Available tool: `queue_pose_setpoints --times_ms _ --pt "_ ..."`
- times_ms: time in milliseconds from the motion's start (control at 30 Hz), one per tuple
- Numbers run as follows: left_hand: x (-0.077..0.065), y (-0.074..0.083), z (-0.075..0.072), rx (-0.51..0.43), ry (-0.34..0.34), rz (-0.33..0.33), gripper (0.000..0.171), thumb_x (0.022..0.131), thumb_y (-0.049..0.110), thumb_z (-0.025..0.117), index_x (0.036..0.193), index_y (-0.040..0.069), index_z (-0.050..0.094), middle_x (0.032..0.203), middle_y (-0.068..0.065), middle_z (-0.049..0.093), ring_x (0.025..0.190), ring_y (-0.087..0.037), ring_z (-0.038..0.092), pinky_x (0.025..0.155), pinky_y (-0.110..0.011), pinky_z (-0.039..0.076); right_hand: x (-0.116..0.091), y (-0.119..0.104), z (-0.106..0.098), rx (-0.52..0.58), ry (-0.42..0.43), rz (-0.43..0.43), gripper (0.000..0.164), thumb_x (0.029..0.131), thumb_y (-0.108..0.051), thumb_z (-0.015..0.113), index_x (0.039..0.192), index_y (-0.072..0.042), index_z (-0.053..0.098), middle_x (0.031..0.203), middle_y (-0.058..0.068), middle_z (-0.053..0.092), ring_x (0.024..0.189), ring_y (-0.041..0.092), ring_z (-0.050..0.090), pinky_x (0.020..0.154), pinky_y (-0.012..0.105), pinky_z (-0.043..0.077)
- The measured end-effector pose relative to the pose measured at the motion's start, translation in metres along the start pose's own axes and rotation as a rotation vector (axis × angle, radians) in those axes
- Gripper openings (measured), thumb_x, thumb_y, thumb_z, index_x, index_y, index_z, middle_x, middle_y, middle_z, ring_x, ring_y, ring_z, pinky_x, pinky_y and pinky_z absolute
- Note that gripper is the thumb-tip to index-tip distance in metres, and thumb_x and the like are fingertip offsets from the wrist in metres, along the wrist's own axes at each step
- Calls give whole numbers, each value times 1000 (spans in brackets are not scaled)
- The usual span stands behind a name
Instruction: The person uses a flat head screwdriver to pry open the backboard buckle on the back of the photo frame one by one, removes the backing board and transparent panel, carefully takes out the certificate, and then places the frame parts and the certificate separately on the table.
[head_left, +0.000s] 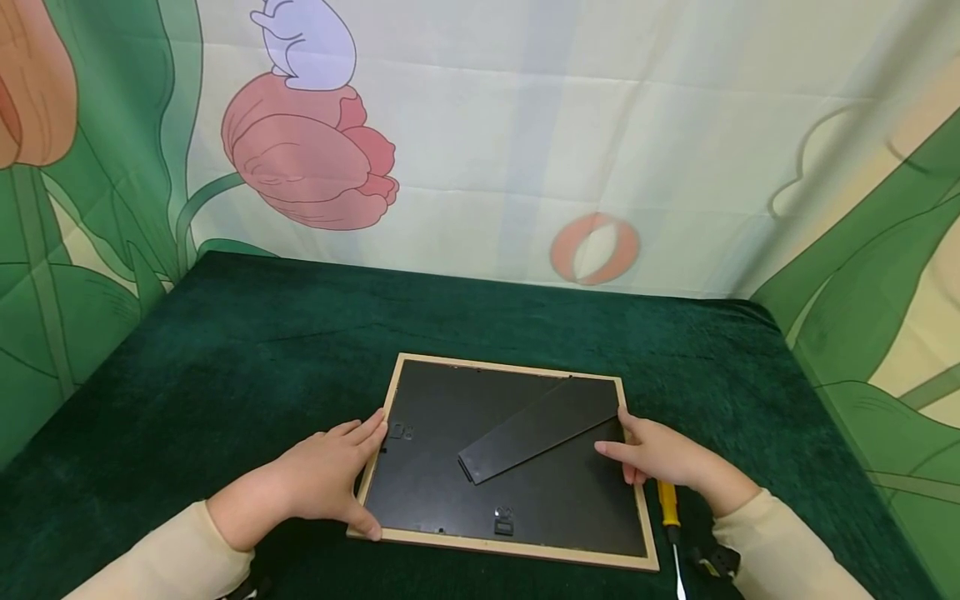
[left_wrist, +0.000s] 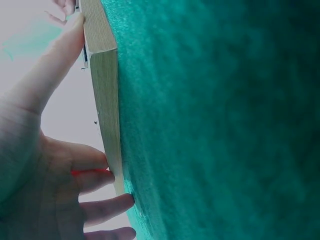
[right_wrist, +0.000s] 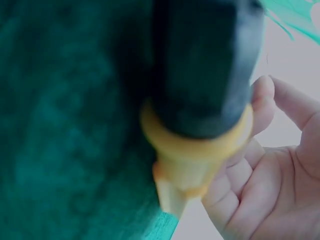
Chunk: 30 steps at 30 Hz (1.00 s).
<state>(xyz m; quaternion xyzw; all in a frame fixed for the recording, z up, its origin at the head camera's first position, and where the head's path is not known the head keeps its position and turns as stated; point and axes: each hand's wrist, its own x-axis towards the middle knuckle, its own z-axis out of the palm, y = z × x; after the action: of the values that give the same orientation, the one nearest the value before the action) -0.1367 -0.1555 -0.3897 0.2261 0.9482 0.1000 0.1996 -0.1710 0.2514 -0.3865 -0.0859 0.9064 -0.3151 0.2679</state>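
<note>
A picture frame [head_left: 510, 546] with a light wood border lies face down on dark green cloth, its black back panel [head_left: 427, 487] facing up. A black stand leg [head_left: 525, 437] slants across the panel. My left hand [head_left: 330, 471] spans the frame's near left corner, fingers spread along the left side and thumb at the near edge. In the left wrist view its fingertips touch the wood border [left_wrist: 106, 100]. At the right side, my right hand [head_left: 656, 450] has fingertips on the border and its thumb over the panel. Its lower fingers are bent, as the right wrist view shows.
A screwdriver [head_left: 668, 504] with a yellow and black handle lies right of the frame, close beside the right forearm; its handle fills much of the right wrist view. Metal hangers [head_left: 504, 522] sit on the panel. A printed curtain [head_left: 480, 150] stands behind the cloth-covered table [head_left: 300, 333].
</note>
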Motion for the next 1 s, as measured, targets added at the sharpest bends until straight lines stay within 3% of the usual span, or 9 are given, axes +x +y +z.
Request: queue_pose_setpoints --times_ms 300,500,800,1000 --pt "0 0 1 -6 6 0 127 48 72 75 146 5 29 153 -10 20 132 -40 29 98 -61 30 -6 0 -6 131 -31 -9 84 95 -37 52 145 9 1 65 7 60 61 22 57 63 34 49" --pt "0 0 1 0 11 6 127 48 73 74 146 5 29 153 -10 20 132 -40 29 98 -60 30 -11 3 -13 183 -11 -24 80 96 -34 52 146 7 4 71 8 61 64 21 55 66 34 48" --pt "0 0 0 -2 4 1 127 48 72 75 146 5 28 153 -9 19 132 -39 29 98 -60 30 -15 18 -18 86 120 -18 71 95 -34 52 141 11 22 79 7 61 68 20 56 67 33 49" --pt "0 1 0 -3 1 -4 126 48 71 75 146 5 29 153 -9 20 132 -39 29 99 -59 30 -23 27 -24 -47 166 -1 69 95 -34 53 138 14 28 80 4 61 69 17 57 65 35 50"
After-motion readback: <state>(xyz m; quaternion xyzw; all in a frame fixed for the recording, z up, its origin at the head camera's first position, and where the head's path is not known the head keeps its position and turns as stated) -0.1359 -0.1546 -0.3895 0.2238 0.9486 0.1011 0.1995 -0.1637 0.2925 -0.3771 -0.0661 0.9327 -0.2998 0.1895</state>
